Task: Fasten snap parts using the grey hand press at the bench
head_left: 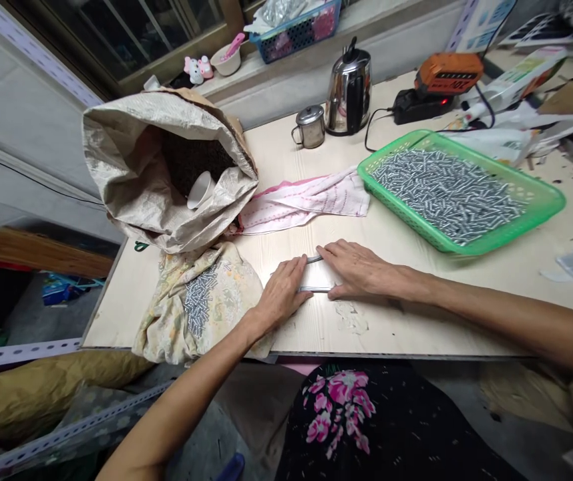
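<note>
Both hands grip a flat grey-edged piece (320, 274) lying on the pale wooden table. Two thin metallic-looking edges show, with a bright pale middle between them; its ends are hidden under the hands, and I cannot make out its kind. My left hand (284, 288) holds its left end, fingers at the far edge and thumb at the near one. My right hand (354, 268) clasps the right end the same way. Left of my left hand, a heap of small metal pins (200, 300) lies on a floral cloth (236, 287).
A green plastic basket (531, 230) full of small metal pins stands at right. An open woven sack (131, 200) with a white cup (201, 190) inside stands at left. Behind are a pink-white towel (311, 202), metal mug (310, 128), kettle (347, 93) and orange battery (447, 72) on a charger.
</note>
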Action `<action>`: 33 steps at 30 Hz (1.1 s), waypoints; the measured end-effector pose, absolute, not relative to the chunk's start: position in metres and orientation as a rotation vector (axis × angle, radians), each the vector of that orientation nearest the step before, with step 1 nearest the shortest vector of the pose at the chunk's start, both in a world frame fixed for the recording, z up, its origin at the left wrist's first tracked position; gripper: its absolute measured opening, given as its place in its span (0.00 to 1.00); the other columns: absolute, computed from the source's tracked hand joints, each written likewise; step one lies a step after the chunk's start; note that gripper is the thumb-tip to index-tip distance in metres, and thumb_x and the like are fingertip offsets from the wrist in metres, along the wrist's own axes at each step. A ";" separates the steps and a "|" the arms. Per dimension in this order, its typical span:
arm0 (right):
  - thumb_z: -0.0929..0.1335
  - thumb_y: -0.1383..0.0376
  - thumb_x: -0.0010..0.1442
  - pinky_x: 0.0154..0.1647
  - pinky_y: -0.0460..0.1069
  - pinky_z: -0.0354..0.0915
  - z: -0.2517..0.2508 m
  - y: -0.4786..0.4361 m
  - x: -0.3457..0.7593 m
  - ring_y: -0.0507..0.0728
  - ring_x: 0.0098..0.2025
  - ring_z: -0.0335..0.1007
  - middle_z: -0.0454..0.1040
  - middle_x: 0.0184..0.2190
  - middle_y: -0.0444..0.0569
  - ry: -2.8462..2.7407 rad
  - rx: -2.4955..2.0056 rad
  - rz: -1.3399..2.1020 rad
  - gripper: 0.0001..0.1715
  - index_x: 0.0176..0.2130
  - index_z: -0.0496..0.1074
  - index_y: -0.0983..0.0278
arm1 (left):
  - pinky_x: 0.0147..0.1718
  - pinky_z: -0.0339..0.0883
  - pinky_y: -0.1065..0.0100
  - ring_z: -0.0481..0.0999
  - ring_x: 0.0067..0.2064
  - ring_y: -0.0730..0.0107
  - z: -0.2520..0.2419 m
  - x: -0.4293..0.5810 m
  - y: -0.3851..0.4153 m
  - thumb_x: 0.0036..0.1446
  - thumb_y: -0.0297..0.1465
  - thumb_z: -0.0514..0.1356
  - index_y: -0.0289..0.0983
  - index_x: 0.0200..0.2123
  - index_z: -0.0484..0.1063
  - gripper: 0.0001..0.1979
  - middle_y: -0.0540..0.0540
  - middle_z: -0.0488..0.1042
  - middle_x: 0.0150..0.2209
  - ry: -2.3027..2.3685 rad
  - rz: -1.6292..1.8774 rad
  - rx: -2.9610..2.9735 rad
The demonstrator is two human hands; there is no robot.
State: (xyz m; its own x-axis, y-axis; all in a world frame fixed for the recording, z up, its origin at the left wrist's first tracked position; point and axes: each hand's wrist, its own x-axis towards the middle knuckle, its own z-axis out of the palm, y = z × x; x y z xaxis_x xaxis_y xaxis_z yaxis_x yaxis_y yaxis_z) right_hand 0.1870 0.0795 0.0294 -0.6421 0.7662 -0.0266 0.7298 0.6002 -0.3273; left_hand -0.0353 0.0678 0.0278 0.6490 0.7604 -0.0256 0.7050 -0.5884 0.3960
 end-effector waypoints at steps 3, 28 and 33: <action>0.75 0.56 0.54 0.47 0.56 0.63 0.038 0.076 0.192 0.65 0.48 0.63 0.69 0.47 0.60 -2.695 -1.271 0.530 0.33 0.52 0.66 0.69 | 0.55 0.63 0.48 0.65 0.57 0.49 0.031 -0.026 0.075 0.59 0.35 0.63 0.36 0.66 0.51 0.36 0.35 0.65 0.58 1.145 0.131 2.553; 0.64 0.54 0.67 0.44 0.55 0.60 0.021 0.115 0.217 0.61 0.41 0.64 0.71 0.39 0.55 -2.646 -1.100 0.544 0.19 0.46 0.73 0.65 | 0.63 0.58 0.47 0.58 0.67 0.47 0.017 -0.005 0.029 0.63 0.34 0.60 0.32 0.61 0.61 0.26 0.32 0.62 0.65 1.347 0.317 2.627; 0.64 0.63 0.66 0.42 0.52 0.59 0.014 0.146 0.208 0.60 0.41 0.64 0.72 0.37 0.54 -2.614 -1.144 0.430 0.10 0.38 0.73 0.65 | 0.64 0.53 0.41 0.54 0.69 0.47 0.009 0.008 -0.005 0.64 0.40 0.58 0.35 0.62 0.60 0.28 0.34 0.63 0.65 1.202 0.341 2.541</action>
